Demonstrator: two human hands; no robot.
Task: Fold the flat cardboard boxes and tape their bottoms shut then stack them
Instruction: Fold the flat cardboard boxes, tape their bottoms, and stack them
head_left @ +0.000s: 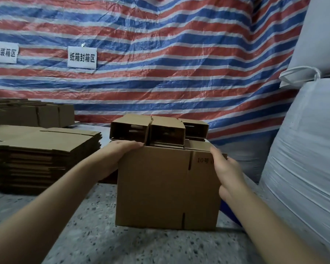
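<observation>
A brown cardboard box, still flat or only partly opened, stands upright on the speckled table in front of me. My left hand grips its upper left corner, fingers laid over the top edge. Curled round the upper right edge, by the printed "10" mark, is my right hand. Behind it lie several folded boxes on their sides, open ends facing me. A tall stack of flat boxes sits at the left.
More cardboard is piled at the back left. A striped red, white and blue tarp with two paper signs hangs behind the table. Large white sacks press in on the right.
</observation>
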